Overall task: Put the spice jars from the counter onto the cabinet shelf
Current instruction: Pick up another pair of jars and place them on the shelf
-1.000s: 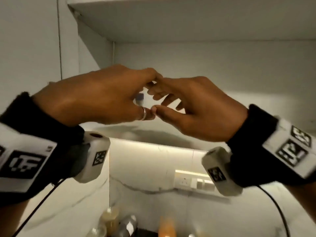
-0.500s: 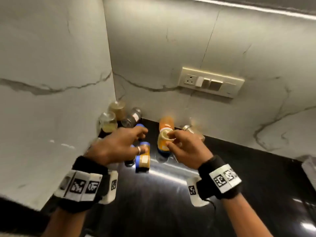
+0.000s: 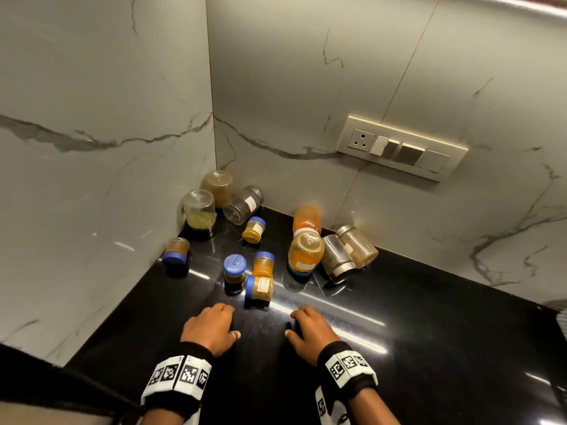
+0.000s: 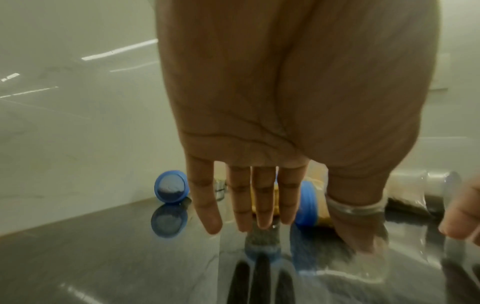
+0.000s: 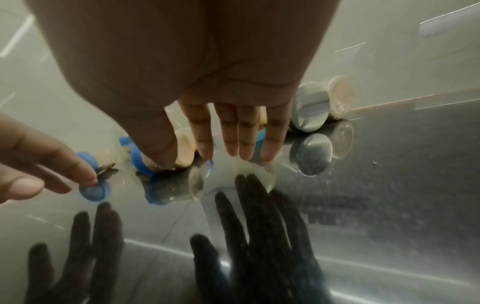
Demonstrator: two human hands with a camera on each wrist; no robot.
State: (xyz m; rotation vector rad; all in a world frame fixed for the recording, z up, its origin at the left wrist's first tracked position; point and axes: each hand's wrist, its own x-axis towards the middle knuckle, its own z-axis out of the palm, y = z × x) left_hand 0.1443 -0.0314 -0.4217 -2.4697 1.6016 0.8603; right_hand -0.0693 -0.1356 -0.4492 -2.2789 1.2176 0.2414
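Several spice jars lie scattered in the corner of the black counter (image 3: pixel 399 317). A small blue-lidded jar (image 3: pixel 234 271) stands upright, and a yellow-filled jar (image 3: pixel 260 288) lies on its side next to it. A large orange jar (image 3: pixel 306 251) stands lid-down. My left hand (image 3: pixel 225 314) and right hand (image 3: pixel 302 320) are palm-down just short of these jars, fingers straight, holding nothing. The left wrist view shows the left hand (image 4: pixel 262 216) low over the counter. In the right wrist view the right hand (image 5: pixel 239 144) is the same. The cabinet shelf is out of view.
Two glass jars with metal lids (image 3: pixel 346 254) lie by the back wall. Three bigger jars (image 3: pixel 199 213) crowd the corner, and a blue-lidded jar (image 3: pixel 175 251) leans by the left wall. A switch plate (image 3: pixel 402 147) sits on the back wall. Marble walls close the left and back.
A second ago both hands were up at the cabinet shelf. Half a second ago they were down among the jars. Now they have drawn back toward me, empty.
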